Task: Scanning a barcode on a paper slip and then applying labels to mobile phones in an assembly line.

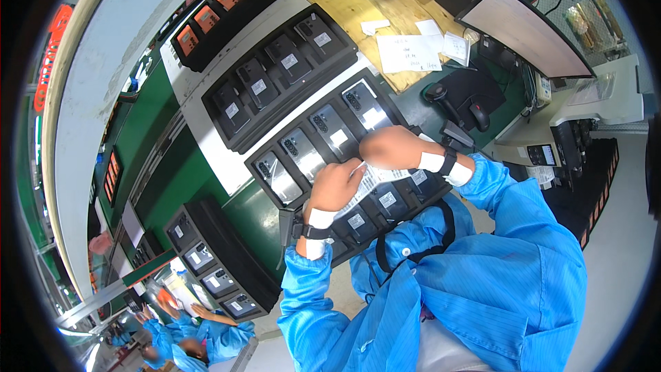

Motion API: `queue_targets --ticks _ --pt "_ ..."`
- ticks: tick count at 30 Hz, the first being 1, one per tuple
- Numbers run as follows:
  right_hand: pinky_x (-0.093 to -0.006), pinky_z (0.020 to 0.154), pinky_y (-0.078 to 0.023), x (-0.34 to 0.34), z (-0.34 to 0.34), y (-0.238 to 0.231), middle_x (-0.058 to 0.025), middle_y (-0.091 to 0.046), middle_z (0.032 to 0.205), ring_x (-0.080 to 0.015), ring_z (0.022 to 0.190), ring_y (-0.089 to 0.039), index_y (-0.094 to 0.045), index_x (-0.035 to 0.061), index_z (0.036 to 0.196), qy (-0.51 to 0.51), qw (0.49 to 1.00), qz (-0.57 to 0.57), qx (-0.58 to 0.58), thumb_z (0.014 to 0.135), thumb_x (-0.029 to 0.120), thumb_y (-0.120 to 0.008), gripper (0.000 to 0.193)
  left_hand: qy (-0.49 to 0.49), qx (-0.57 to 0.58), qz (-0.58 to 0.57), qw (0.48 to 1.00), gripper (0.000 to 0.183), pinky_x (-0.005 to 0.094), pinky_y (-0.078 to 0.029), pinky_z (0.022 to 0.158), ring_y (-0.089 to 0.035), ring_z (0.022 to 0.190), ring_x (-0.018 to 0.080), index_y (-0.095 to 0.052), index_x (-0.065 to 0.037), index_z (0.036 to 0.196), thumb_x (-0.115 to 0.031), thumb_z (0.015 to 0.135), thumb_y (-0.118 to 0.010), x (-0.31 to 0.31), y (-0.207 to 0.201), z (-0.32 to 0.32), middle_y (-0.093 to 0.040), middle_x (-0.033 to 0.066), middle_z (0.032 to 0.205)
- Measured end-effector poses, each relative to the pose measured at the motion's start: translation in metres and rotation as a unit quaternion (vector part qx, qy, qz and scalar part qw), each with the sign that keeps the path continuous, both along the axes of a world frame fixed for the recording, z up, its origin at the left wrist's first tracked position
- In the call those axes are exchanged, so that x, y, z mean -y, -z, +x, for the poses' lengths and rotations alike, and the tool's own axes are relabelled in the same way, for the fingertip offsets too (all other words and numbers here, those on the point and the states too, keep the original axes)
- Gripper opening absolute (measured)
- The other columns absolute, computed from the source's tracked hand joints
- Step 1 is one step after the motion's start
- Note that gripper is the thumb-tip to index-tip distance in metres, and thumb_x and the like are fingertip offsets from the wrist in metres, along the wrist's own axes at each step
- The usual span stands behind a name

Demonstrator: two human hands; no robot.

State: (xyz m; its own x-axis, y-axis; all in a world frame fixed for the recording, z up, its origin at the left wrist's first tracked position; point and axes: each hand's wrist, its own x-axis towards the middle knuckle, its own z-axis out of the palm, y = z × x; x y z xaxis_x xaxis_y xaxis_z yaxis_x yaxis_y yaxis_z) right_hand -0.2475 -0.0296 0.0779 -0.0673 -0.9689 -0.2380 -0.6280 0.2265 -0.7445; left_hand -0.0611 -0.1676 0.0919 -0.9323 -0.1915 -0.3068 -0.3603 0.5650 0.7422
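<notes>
Both hands are over a black foam tray point(256, 165) that holds two rows of smartphones. My left hand point(334, 187) pinches the left end of a white sheet of printed labels point(368, 184). My right hand point(391, 149) is closed at the sheet's upper edge, its fingertips close to the left thumb. Silvery smartphones point(281, 178) lie in the far row with their camera lenses up. In the near row, dark smartphones point(387, 200) carry small white labels. The sheet and my hands cover part of the tray's middle.
Beyond stands another tray of dark phones point(289, 62), then one with orange pieces point(206, 19). A stacked phone tray point(219, 279) is at left. To the right are a barcode scanner point(441, 100), a monitor point(530, 31) and a label printer point(544, 155). Papers point(410, 53) lie on the wooden surface.
</notes>
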Motion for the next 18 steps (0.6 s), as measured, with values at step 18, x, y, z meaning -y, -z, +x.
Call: queue_targets --ticks 18 --pt "-0.0291 0.067 -0.053 -0.044 -0.04 0.11 -0.0031 -0.071 0.089 -0.0104 0.078 -0.066 -0.07 0.0036 0.118 0.351 0.887 -0.018 0.301 0.096 0.011 -0.071 0.024 0.116 -0.102 -0.157 0.975 0.02 0.058 -0.028 0.121 -0.057 0.13 0.0245 -0.072 -0.006 0.104 -0.018 0.098 -0.058 0.044 0.144 -0.049 -0.067 0.0092 0.124"
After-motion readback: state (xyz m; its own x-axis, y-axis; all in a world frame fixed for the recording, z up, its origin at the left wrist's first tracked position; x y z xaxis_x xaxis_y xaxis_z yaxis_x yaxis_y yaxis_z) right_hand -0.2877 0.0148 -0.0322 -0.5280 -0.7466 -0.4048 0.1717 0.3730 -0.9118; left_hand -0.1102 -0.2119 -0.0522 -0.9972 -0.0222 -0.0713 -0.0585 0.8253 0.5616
